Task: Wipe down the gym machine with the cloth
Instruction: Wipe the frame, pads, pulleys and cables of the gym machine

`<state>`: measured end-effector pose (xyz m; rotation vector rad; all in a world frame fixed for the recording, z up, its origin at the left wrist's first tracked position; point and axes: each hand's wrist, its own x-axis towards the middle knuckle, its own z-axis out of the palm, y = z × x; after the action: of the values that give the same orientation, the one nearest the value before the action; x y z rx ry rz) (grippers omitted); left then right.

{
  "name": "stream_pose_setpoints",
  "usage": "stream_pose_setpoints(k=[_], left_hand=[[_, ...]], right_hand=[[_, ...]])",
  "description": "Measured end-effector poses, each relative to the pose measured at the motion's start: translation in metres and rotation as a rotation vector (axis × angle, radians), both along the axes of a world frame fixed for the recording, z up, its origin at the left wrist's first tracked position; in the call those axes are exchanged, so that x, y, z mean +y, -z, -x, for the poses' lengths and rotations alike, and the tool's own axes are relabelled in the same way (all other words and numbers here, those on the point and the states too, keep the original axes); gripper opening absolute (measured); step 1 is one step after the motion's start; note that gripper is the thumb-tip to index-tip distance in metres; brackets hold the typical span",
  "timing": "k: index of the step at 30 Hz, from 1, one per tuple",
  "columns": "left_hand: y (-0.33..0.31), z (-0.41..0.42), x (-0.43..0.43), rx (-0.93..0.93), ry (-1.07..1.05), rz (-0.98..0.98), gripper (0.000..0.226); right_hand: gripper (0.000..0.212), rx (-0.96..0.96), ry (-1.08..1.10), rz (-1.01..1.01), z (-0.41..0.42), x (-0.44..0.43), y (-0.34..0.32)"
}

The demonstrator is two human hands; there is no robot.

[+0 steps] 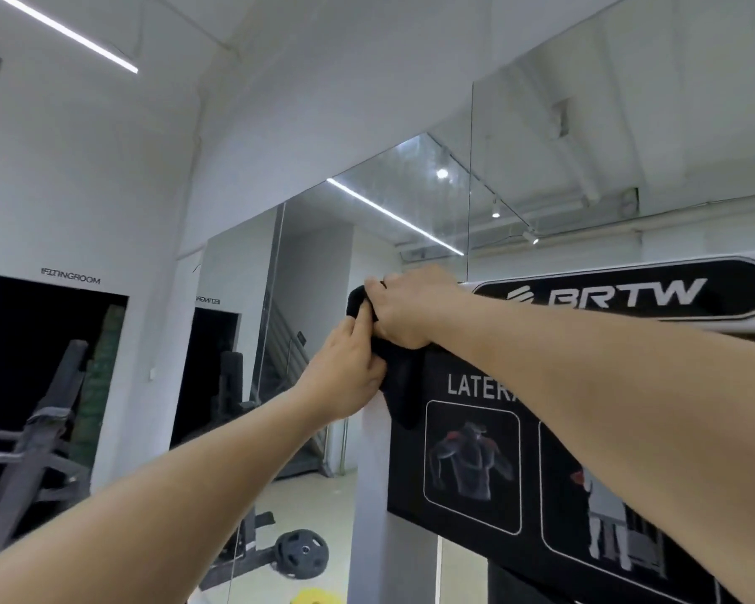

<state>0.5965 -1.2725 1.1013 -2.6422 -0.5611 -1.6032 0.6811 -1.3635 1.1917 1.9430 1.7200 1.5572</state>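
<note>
- "BRTW" in big white letters, striped logo to its left, on the black oval badge (628,294) on the gym machine's (410,560) white top bar, right of frame.
- "LATERA…" in white caps at the top of the black placard (530,473) underneath. An arm (606,385) covers the rest.
- "FITTINGROOM", small dark letters on the white wall (62,189) above the dark doorway (40,364), left of frame. First letter's iffy.
- Same lettering, tiny and reversed, in the mirror (236,272) mid-frame, not really readable.

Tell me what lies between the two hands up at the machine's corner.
The black cloth, bunched between the left hand and right hand, both gripping it at the gym machine; the head view shows it.
</note>
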Motion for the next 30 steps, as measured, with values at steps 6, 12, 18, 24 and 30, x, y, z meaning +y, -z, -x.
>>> stream_pose_setpoints(k=[6,12,18,24,30], left_hand=[[-0.003,-0.008,-0.002,-0.252,0.084,0.17,0.048],[0.006,0.026,-0.006,0.143,0.032,0.163,0.008],[0.044,0.029,-0.021,0.319,-0.103,0.134,0.024],[0.057,0.006,-0.029,-0.068,-0.057,0.203,0.025],[0.052,0.01,-0.019,-0.012,-0.035,0.197,0.03]], right_hand=[[0.061,-0.099,-0.007,-0.061,0.001,0.012,0.017],[0.052,-0.172,-0.087,0.012,0.001,-0.005,0.095],[0.05,-0.111,-0.133,0.042,-0.006,-0.038,0.123],[0.067,-0.019,0.062,-0.087,0.005,-0.011,0.118],[0.067,-0.008,0.069,-0.035,0.015,-0.013,0.115]])
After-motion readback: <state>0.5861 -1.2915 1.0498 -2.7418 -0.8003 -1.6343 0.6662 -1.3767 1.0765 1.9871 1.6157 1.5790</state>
